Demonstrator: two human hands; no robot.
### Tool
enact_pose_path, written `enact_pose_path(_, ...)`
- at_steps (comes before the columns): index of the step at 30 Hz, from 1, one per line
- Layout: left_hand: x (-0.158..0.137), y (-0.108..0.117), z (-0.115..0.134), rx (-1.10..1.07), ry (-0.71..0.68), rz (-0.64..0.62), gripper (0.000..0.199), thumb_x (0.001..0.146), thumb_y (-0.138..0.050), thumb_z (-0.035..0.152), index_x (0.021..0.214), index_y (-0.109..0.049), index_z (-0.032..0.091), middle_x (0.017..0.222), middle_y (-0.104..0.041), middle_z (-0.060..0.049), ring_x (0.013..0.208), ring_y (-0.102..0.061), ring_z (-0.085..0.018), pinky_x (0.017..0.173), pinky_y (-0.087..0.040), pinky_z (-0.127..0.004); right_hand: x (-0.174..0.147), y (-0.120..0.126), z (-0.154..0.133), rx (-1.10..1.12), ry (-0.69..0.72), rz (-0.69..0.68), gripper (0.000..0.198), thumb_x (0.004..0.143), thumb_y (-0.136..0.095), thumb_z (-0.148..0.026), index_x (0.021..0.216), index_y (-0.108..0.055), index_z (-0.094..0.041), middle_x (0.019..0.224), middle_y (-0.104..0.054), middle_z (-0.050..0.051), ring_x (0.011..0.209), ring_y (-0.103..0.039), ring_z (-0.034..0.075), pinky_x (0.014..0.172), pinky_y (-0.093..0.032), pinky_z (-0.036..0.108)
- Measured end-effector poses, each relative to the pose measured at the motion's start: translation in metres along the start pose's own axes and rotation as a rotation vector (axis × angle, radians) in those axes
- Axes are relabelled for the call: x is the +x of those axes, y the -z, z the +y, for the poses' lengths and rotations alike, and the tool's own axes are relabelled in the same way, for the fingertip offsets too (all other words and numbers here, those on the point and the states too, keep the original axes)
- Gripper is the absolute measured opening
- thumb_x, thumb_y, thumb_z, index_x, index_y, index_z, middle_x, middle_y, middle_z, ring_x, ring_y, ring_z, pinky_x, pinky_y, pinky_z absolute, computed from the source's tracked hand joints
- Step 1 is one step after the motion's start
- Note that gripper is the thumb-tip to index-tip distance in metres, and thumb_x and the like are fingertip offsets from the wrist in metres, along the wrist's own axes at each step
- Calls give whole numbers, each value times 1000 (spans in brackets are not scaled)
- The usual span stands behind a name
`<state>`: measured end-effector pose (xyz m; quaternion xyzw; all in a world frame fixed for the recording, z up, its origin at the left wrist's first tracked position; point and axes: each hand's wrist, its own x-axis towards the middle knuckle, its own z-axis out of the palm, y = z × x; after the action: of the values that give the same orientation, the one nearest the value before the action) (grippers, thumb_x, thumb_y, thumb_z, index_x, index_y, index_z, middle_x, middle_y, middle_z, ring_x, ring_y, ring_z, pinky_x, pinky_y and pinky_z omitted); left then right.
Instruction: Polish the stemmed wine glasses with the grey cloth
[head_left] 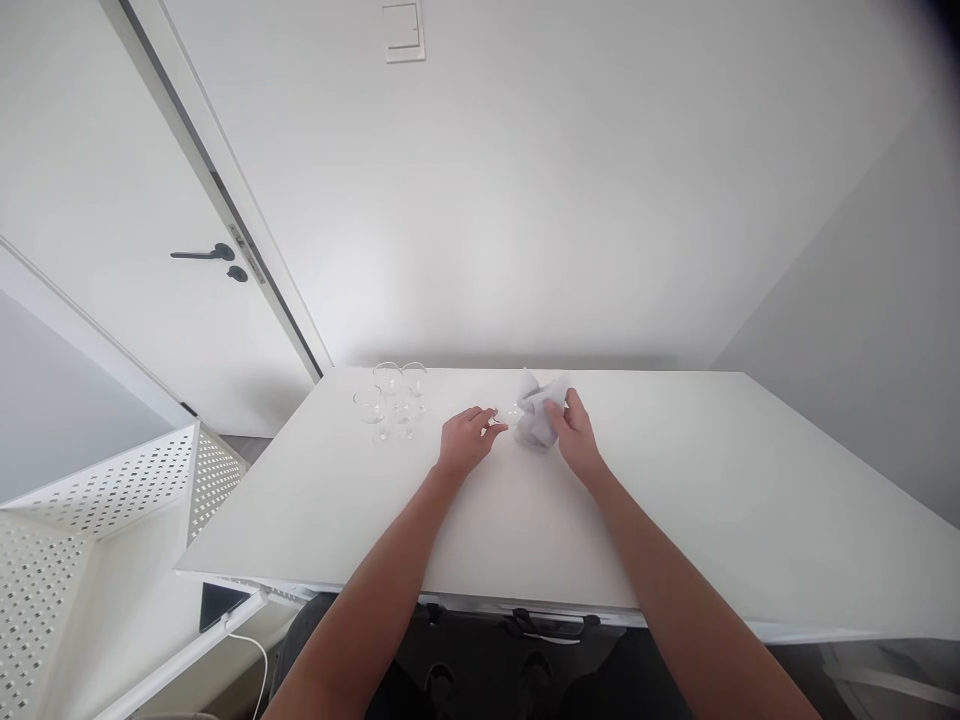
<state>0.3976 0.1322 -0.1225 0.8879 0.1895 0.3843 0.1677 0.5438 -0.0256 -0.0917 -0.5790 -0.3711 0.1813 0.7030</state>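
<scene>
Toward the middle of the far edge of the table [712, 500], in the head view, both hands work at one clear glass [511, 413], largely hidden by fingers and cloth. It seems to lie on its side, stem toward the left hand [471, 437], whose thumb and fingers are nearly closed in a pinch on its foot end. Against the other end sits a crumpled pale grey cloth [538, 412], gripped by the right hand [574, 425], thumb over its front and fingers curled behind. How much of the bowl the cloth covers cannot be told.

By the table's far left corner stand four stemmed glasses [403, 402], upright in a close group, two nearer the far edge and two in front. Bare forearms [394, 560] reach in over the near edge. Beyond the far edge rises a white wall [570, 200] with a switch [403, 27]; past the left edge are a white door [112, 180] with a black handle [202, 253], and a perforated white rack [112, 485].
</scene>
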Motion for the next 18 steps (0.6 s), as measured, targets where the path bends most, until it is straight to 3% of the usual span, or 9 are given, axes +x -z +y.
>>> enact_pose_path(4,0,4,6,-27,-58,-111,25,91,-68,43,99,-78,21,79,-70,-6,69,-61,-15,61,-35,-27,-6,1,-6,-1,-41,-150,68,91,-67,-52,149,-36,-34,122,-64,7,104,-61,23,89,-51,40)
enact_pose_path(7,-1,11,15,-109,0,-172,22,87,-72,41,93,-78,21,77,-68,-4,66,-56,-14,61,-34,-27,-7,3,-6,-62,3,-228,90,89,-69,-51,161,-17,-36,127,-61,8,116,-58,26,100,-48,44)
enact_pose_path(10,2,23,21,-305,153,-286,22,80,-77,41,80,-76,19,66,-60,0,60,-48,-12,60,-34,-27,-6,7,-2,-159,73,-279,84,93,-63,-53,162,-19,-37,113,-64,6,111,-58,26,102,-46,46)
enact_pose_path(15,9,39,21,-630,371,-576,41,79,-72,58,71,-71,17,60,-54,1,55,-41,-11,54,-34,-27,-3,10,0,-273,82,-375,68,99,-50,-56,160,-31,-33,76,-56,-1,75,-55,21,87,-49,43)
enact_pose_path(18,8,34,21,-511,328,-482,37,82,-70,55,78,-74,18,63,-57,0,57,-45,-12,57,-35,-27,-2,6,-3,-241,51,-283,58,97,-50,-58,150,-48,-34,84,-60,1,81,-56,21,86,-49,40)
